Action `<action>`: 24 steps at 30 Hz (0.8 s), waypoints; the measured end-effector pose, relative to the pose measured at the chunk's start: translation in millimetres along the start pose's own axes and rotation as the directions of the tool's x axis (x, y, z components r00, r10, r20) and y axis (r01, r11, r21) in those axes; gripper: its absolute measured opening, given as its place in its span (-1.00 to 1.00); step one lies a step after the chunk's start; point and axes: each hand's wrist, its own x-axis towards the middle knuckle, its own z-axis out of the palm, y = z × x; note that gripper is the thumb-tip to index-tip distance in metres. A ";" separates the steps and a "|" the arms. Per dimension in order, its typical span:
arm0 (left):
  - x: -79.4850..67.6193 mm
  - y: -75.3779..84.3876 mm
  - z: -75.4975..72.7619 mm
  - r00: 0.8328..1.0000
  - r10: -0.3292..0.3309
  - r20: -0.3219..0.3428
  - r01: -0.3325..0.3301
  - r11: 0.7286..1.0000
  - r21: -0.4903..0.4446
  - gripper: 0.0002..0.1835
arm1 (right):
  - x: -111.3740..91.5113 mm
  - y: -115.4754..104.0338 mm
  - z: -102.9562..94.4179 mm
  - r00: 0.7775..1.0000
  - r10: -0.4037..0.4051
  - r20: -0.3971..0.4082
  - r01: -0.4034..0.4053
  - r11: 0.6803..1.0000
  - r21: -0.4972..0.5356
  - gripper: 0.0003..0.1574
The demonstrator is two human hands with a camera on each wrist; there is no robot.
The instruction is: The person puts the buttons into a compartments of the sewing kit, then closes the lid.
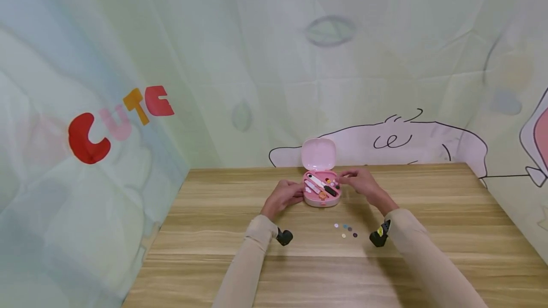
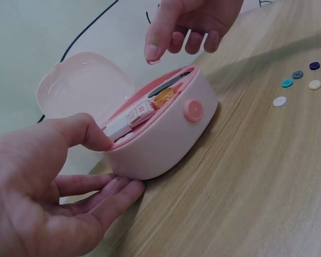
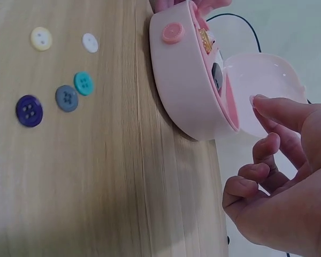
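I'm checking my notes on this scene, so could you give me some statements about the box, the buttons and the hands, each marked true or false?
1. The pink box stands with its lid open. True.
2. The left hand touches the box. True.
3. Both hands are empty. False: the right hand pinches a small pale piece.
4. A teal button lies on the wooden table. True.
5. The dark purple button lies inside the box. False: it lies on the table.
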 end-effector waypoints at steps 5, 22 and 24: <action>-0.4 0.0 0.7 1.000 0.000 -0.002 0.000 1.000 0.000 -0.71 | 6.9 -0.7 3.0 1.000 0.003 0.010 -0.003 1.000 0.005 -0.61; -1.9 1.2 0.9 1.000 0.004 -0.004 -0.004 1.000 -0.006 -0.72 | 20.3 -0.8 9.7 0.999 0.036 -0.014 -0.036 0.999 0.017 -0.52; -1.3 0.8 0.6 1.000 0.009 -0.002 -0.009 1.000 -0.007 -0.72 | 20.0 0.4 9.0 0.999 0.029 -0.015 -0.029 0.999 0.019 -0.49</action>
